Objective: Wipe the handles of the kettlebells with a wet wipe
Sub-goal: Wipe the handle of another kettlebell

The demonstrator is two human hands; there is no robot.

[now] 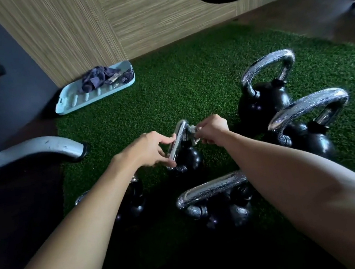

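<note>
Open green turf (pixel 186 81) lies ahead toward the tray (pixel 73 102); kettlebells (pixel 264 102) crowd the right and near side.

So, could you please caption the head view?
Left hand grips a kettlebell handle; right hand pinches a wet wipe against it.

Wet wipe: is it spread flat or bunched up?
Bunched up: the wet wipe is a crumpled wad, pinched by the right hand at the kettlebell handle.
</note>
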